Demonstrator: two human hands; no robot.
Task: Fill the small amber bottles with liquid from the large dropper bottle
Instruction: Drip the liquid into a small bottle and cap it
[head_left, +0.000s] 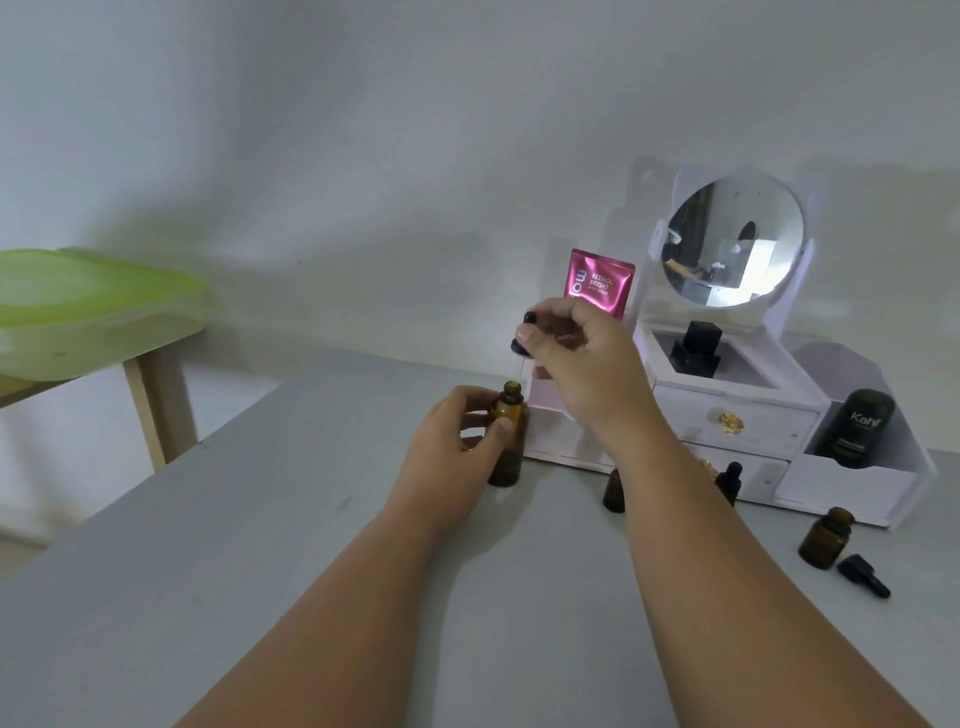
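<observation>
Left hand (457, 441) gripping the big bottle (506, 460), right hand (576, 364) pinching the dropper (523, 335) above it, we should next reach the small bottle (825, 540) further right.

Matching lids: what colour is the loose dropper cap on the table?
The dropper cap is black; head view shows it.

The pink sachet (599, 282) at one o'clock reads "RETINOL BRIGHT"; the black tube (856, 429) at three o'clock reads "Kahf".
</observation>
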